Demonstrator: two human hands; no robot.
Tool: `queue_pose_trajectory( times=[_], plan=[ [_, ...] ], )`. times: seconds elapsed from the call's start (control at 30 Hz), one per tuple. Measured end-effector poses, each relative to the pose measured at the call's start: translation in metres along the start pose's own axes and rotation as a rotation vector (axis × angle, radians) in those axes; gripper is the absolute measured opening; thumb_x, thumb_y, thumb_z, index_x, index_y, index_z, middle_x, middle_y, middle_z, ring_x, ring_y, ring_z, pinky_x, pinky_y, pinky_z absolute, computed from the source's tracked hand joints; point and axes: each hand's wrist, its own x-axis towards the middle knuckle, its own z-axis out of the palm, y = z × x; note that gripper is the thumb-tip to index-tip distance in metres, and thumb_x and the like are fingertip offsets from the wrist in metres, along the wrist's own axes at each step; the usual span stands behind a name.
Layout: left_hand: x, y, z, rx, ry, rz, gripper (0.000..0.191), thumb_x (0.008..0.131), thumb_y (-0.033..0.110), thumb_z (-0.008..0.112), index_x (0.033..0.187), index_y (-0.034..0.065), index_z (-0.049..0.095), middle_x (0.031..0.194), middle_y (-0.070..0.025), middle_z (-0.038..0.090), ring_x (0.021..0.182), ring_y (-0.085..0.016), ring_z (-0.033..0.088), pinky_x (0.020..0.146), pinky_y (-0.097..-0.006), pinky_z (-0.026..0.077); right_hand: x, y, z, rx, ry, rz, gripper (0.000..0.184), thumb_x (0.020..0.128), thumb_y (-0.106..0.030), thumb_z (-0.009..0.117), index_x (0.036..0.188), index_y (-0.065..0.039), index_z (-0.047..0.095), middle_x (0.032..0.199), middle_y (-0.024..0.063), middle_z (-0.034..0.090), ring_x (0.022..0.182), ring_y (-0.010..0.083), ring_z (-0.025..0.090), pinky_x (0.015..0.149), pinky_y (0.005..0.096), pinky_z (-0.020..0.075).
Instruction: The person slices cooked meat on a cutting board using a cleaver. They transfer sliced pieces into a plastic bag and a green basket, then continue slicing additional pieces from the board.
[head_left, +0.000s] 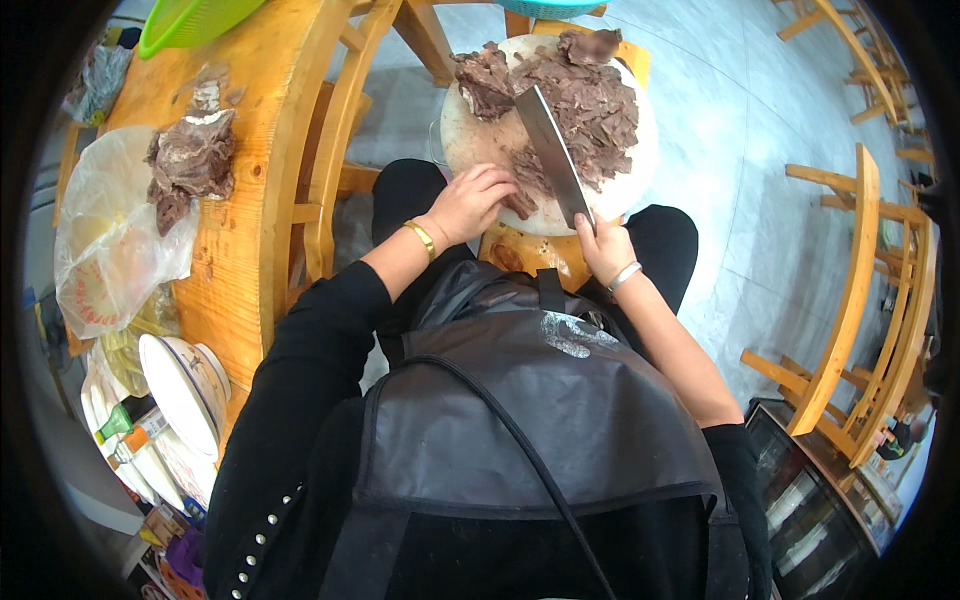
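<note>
My right hand (606, 247) grips the handle of a cleaver (551, 154), its broad blade slanting up and left over a round white cutting board (469, 139). With bent fingers, my left hand (472, 201) is at the near left of the board, its fingertips against a small piece of cooked meat (521, 201). The blade lies just right of that piece and hides part of the meat around it. A heap of sliced dark meat (592, 112) covers the board's right half. Larger meat chunks (482, 79) sit at its far edge.
The board rests on a wooden stool (517, 251) between my knees. On the wooden table (232, 292) at left are a meat chunk (196, 157), a plastic bag (112, 247), a white bowl (180, 390) and a green basket (191, 22). Wooden benches (840, 300) stand at right.
</note>
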Motion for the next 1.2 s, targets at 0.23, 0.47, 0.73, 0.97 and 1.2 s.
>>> queue_pose_trajectory(
  times=[0.23, 0.47, 0.73, 0.97, 1.2],
  plan=[
    [0.003, -0.004, 0.003, 0.072, -0.170, -0.192, 0.025, 0.071, 0.012, 0.067, 0.095, 0.0076, 0.061, 0.098, -0.0085, 0.055, 0.099, -0.029, 0.050, 0.088, -0.0386, 0.043, -0.003, 0.006, -0.009, -0.365, -0.218, -0.093, 0.034, 0.092, -0.034, 0.045, 0.092, -0.003, 0.059, 0.076, 0.0251, 0.063, 0.074, 0.0414, 0.062, 0.070, 0.0480, 0.0491],
    [-0.025, 0.012, 0.023, 0.013, 0.034, -0.495, 0.027, 0.070, 0.020, 0.073, 0.091, 0.0067, 0.062, 0.094, -0.0092, 0.055, 0.095, -0.030, 0.052, 0.084, -0.0373, 0.045, 0.001, -0.020, -0.023, -0.481, -0.193, -0.138, 0.025, 0.093, -0.030, 0.045, 0.097, -0.006, 0.052, 0.074, 0.0226, 0.063, 0.068, 0.0395, 0.062, 0.063, 0.0482, 0.0498],
    [-0.022, 0.016, 0.041, -0.064, 0.182, -0.598, 0.023, 0.070, 0.020, 0.074, 0.085, 0.0064, 0.065, 0.094, -0.0077, 0.057, 0.092, -0.029, 0.054, 0.080, -0.0380, 0.044, -0.018, -0.036, 0.000, -0.549, -0.293, -0.129, 0.023, 0.089, -0.016, 0.044, 0.105, -0.001, 0.042, 0.076, 0.0228, 0.064, 0.070, 0.0399, 0.063, 0.061, 0.0480, 0.0505],
    [-0.022, 0.014, 0.043, -0.060, 0.211, -0.549, 0.021, 0.069, 0.017, 0.074, 0.084, 0.0058, 0.066, 0.090, -0.0060, 0.060, 0.087, -0.028, 0.056, 0.078, -0.0369, 0.046, 0.002, -0.046, -0.004, -0.563, -0.373, -0.157, 0.017, 0.086, -0.012, 0.045, 0.098, 0.000, 0.044, 0.079, 0.0234, 0.062, 0.074, 0.0397, 0.062, 0.066, 0.0473, 0.0495],
    [-0.023, 0.012, 0.041, -0.111, 0.209, -0.539, 0.020, 0.069, 0.016, 0.074, 0.084, 0.0057, 0.065, 0.090, -0.0061, 0.060, 0.086, -0.027, 0.056, 0.077, -0.0360, 0.045, -0.010, -0.035, -0.009, -0.616, -0.346, -0.239, 0.018, 0.092, -0.019, 0.043, 0.096, -0.001, 0.042, 0.058, 0.0198, 0.058, 0.054, 0.0377, 0.059, 0.049, 0.0476, 0.0463]
  ],
)
